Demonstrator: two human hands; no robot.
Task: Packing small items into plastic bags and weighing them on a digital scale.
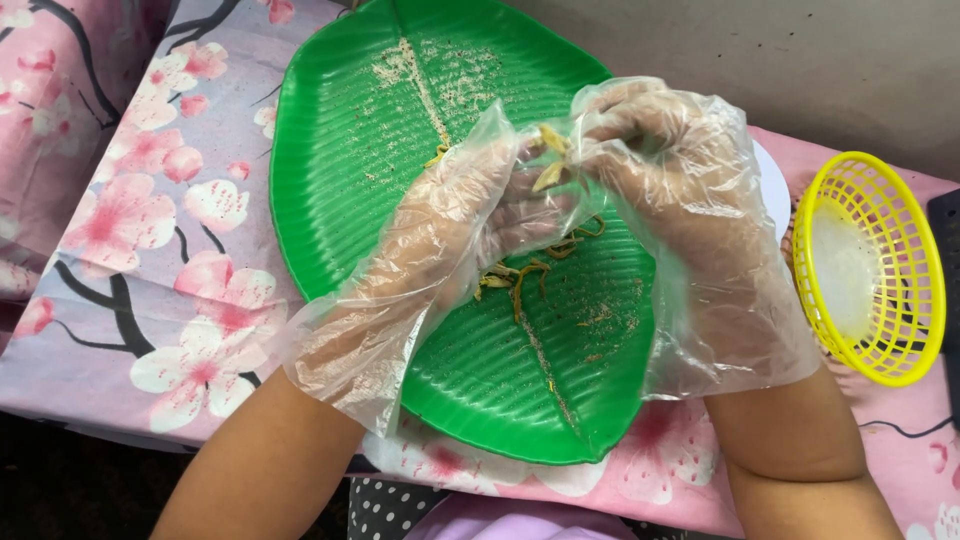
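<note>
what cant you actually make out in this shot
- Head view: the small yellowish piece pinched between the left hand and right hand; crumpled clear gloves hide most of it, so its kind and each grip stay unclear.
- Green leaf-shaped tray: its middle lies under both hands.
- Yellow basket: the pale lining inside is blurred.
- Black object at the right: cut off by the frame edge.

Loose, crinkled, see-through plastic gloves cover the person's left hand (pixel 455 235) and right hand (pixel 665 175), their wide open cuffs flaring just past the wrists, while both forearms below are bare, with no sleeves in view.
</note>
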